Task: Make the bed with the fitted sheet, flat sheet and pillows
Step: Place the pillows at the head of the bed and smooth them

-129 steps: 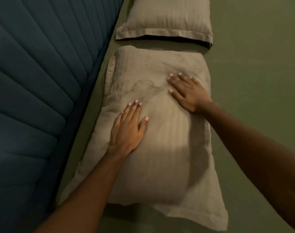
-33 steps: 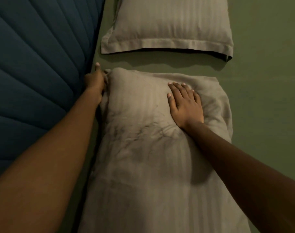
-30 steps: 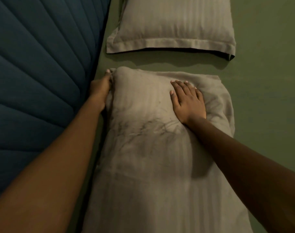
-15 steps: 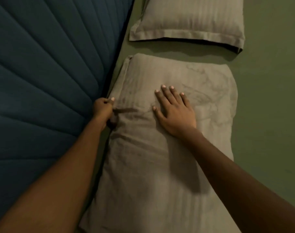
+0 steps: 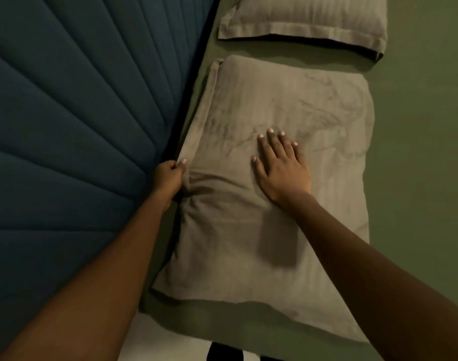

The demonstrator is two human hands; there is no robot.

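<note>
Taupe fabric, faintly striped: near pillow (image 5: 314, 113), lying flat on the green sheet (image 5: 418, 152), one long side just beside the headboard (image 5: 79, 113), its narrow border on that side turned up against the padding. My left hand (image 5: 169, 178) sits at that same side, about midway along, fingers curled, thumb and fingertips pinching the pillow's edge; the cloth next to the pinch is drawn into short dark creases. My right hand (image 5: 282, 170) lies palm down on top of the near pillow, near its middle, fingers straight and slightly spread, gripping nothing; the forearm casts a shadow on the fabric below the wrist. Fine wrinkles mark the pillow's upper half beyond my fingertips. Far pillow (image 5: 301, 16): same taupe striped fabric, stitched flat border, lying beyond the near pillow and apart from it, a strip of green sheet between them, its far part cut off by the top of the view. Headboard: dark blue, padded, stitched in channels that fan outward; a dark gap runs between it and the bed. Green sheet: smooth, covering the bed to the right of both pillows and wrapping its near edge. Floor (image 5: 155, 342): a pale patch below the bed's edge, with dark shapes I cannot identify.
</note>
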